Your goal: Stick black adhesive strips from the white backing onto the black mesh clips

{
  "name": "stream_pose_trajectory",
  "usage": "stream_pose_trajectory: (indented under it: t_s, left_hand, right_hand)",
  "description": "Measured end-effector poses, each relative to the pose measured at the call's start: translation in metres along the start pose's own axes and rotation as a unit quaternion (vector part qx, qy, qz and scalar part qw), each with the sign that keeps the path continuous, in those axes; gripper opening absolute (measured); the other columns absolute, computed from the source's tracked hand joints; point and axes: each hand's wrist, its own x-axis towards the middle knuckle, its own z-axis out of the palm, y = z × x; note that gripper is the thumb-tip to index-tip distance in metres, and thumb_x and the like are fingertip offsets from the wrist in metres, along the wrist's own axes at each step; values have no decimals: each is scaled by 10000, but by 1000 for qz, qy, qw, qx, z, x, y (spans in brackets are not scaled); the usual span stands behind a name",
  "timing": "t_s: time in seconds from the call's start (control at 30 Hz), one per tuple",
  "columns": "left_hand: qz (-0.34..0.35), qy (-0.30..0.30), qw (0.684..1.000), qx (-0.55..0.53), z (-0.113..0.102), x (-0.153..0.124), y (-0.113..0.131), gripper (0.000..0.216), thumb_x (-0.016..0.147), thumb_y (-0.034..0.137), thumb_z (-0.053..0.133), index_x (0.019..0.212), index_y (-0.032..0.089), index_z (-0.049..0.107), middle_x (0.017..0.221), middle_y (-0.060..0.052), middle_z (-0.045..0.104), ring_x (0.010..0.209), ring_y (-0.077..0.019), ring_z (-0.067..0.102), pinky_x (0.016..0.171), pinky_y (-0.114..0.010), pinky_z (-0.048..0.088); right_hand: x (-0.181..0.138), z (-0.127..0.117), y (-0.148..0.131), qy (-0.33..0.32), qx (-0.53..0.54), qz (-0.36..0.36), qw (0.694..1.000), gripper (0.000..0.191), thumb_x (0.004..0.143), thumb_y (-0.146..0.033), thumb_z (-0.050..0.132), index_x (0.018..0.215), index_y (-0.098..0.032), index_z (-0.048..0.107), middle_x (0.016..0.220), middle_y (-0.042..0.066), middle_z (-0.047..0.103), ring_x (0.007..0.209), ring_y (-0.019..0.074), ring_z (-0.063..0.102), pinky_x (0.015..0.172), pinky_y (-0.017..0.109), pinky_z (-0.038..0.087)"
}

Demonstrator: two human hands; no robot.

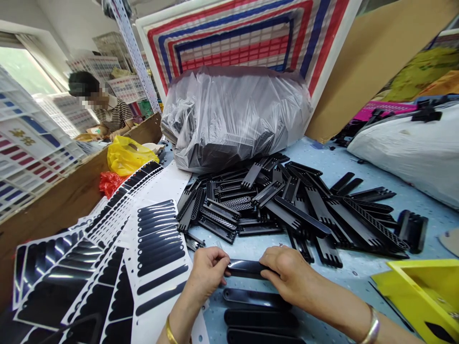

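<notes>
Both hands grip a glossy black plastic strip (pixel 245 267) held level just above the table. My left hand (pixel 208 270) pinches its left end between thumb and fingers. My right hand (pixel 287 272) is closed over its right end, which is hidden under the fingers. Below it, three similar black pieces (pixel 255 299) lie in a row toward me. Left of my left hand is a white backing sheet (pixel 145 306) of black strip stickers (pixel 159 239) with rounded ends. Beyond my hands spreads a loose pile of black plastic parts (pixel 251 200), some slotted, some with honeycomb mesh.
More sticker sheets (pixel 60 277) overlap at the left. A filled plastic bag (pixel 236 119) stands behind the pile, before a striped basket (pixel 233 33). A yellow bin (pixel 405 286) sits right, a white sack (pixel 412 148) far right. Another person (pixel 111 112) sits beyond the wooden edge.
</notes>
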Motion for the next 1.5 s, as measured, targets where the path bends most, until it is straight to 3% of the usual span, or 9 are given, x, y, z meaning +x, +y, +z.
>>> stream_pose_trajectory:
  t_s: [0.43,0.63,0.9,1.13,1.23,1.5]
  left_hand:
    - [7,4,1000,4,2,-1,1,238,656,370,670,655,134,701,451,2,592,338,-104,481,312,-186,304]
    - [3,-8,1000,-8,0,0,-1,268,623,401,670,634,135,706,448,-1,593,327,-94,453,324,-198,328]
    - [4,-8,1000,-14,1,-1,2,286,588,423,683,587,138,700,452,-12,614,328,-95,490,323,-187,352]
    - [4,1,999,-35,1,0,-1,290,565,423,727,590,135,714,462,-14,621,429,-149,618,376,-198,453]
    - [-3,-1,999,-36,1,0,-1,289,562,428,734,584,142,709,454,-7,621,425,-145,619,393,-200,468]
    - [2,-9,999,-31,-1,2,-3,302,568,445,743,596,145,711,440,-4,623,415,-144,617,401,-202,476]
  right_hand:
    - [1,-3,-2,-4,-3,2,1000,134,847,-145,612,817,-158,743,860,99,727,830,244,657,768,334,471]
    - [0,2,10,11,78,-19,997,134,843,-129,627,813,-179,748,826,61,730,808,203,650,749,287,471]
    - [0,9,20,23,128,-32,991,126,845,-180,638,814,-186,760,814,60,739,796,202,647,735,285,468]
    - [1,15,24,33,200,-1,979,145,806,-203,653,822,-191,797,794,61,747,767,201,672,713,281,494]
    - [-2,17,23,46,190,-15,981,183,839,-213,632,897,-186,803,849,82,762,823,220,678,761,303,496]
    - [-1,20,27,45,254,16,966,126,780,-196,697,822,-181,815,793,69,760,788,224,688,725,298,497]
